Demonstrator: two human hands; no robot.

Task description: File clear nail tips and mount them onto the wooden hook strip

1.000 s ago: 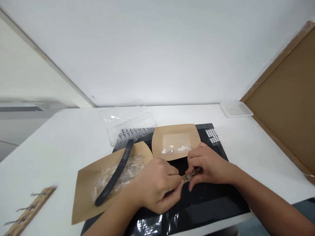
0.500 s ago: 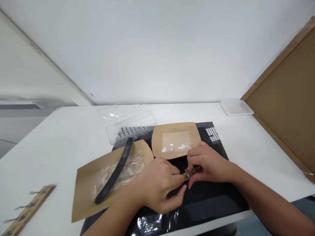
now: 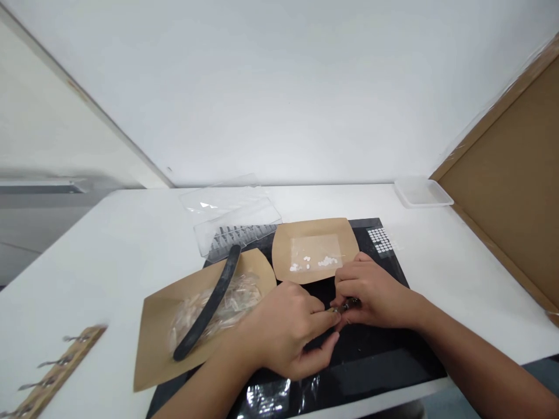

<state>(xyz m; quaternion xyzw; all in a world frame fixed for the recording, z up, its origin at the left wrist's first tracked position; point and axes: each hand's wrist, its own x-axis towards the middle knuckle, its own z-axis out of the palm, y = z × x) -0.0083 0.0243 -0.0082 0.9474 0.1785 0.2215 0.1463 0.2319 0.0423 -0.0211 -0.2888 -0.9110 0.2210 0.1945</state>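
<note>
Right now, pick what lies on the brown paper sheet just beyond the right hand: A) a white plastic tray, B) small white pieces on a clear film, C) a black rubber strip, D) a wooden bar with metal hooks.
B. The small white pieces sit on a clear film on the brown paper sheet, just beyond the right hand.

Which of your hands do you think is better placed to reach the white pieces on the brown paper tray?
Probably your right hand: it sits at the near edge of the paper tray, closer to the white pieces than your left hand. Both pinch a small part, though.
</note>
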